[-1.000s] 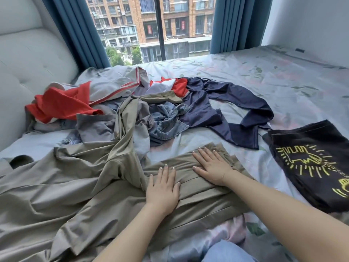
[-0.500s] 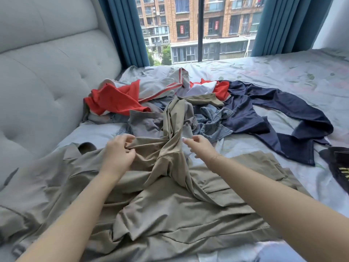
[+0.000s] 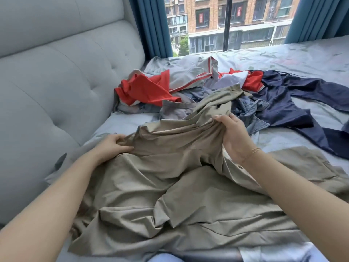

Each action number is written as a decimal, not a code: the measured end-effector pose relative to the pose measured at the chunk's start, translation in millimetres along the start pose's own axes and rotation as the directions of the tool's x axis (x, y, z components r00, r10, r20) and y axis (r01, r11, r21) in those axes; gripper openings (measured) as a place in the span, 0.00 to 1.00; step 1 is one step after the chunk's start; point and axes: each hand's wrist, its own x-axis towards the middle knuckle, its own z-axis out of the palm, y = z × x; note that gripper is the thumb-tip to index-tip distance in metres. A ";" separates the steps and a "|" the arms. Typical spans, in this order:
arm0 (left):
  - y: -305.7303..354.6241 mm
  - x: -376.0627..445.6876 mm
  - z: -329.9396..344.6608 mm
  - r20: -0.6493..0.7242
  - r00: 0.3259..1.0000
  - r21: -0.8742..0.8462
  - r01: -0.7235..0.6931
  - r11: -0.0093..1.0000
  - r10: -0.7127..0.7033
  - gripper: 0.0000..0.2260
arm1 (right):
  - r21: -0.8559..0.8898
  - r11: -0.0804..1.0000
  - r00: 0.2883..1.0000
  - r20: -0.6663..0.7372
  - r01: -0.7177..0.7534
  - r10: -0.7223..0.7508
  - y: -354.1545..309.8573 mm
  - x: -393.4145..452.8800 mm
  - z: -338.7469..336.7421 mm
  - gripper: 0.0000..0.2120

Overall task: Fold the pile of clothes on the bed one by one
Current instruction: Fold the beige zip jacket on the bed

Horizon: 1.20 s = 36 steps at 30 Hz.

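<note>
A large khaki garment (image 3: 179, 195) lies crumpled across the near part of the bed. My left hand (image 3: 111, 146) pinches its edge at the left. My right hand (image 3: 234, 137) grips a bunched fold higher up, lifting the cloth off the bed between the two hands. Behind it sits the pile: a red and grey top (image 3: 151, 87), a grey piece (image 3: 175, 110), a denim item (image 3: 251, 108) and a navy garment (image 3: 290, 106) spread to the right.
A grey padded headboard (image 3: 56, 82) runs along the left side. The bed sheet (image 3: 302, 55) is pale with a faint leaf print. Blue curtains (image 3: 151, 25) frame a window at the far end.
My hands left the flattened khaki fold, took hold of the cloth and drew it apart, left hand going left, right hand rising. The view turned left; the black printed shirt is out of frame.
</note>
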 end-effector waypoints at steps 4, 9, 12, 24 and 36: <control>1.5 -5.2 -8.7 -0.168 0.985 -0.284 -0.020 0.959 -0.029 0.12 | 0.045 0.979 0.972 0.138 -0.197 0.189 13.0 -62.3 -20.0 0.06; -1.8 -13.6 -18.4 -0.164 0.986 -0.184 -0.018 0.983 -0.013 0.16 | -0.617 0.660 0.766 0.139 -0.428 0.627 59.7 -113.6 -66.8 0.08; -5.1 -16.0 -22.8 -0.129 0.992 -0.111 -0.023 0.994 0.008 0.22 | -0.566 0.625 0.759 -0.001 -0.538 0.651 67.8 -101.6 -78.7 0.05; 20.2 -23.2 -29.1 0.016 0.999 0.208 -0.032 0.978 0.029 0.09 | -0.991 0.118 0.992 0.074 0.062 0.103 80.5 -55.5 -101.8 0.16; 89.4 -53.7 47.7 0.004 0.933 0.616 -0.285 0.734 0.359 0.10 | -0.426 0.822 0.896 -0.391 -0.378 0.209 62.7 12.3 -113.4 0.16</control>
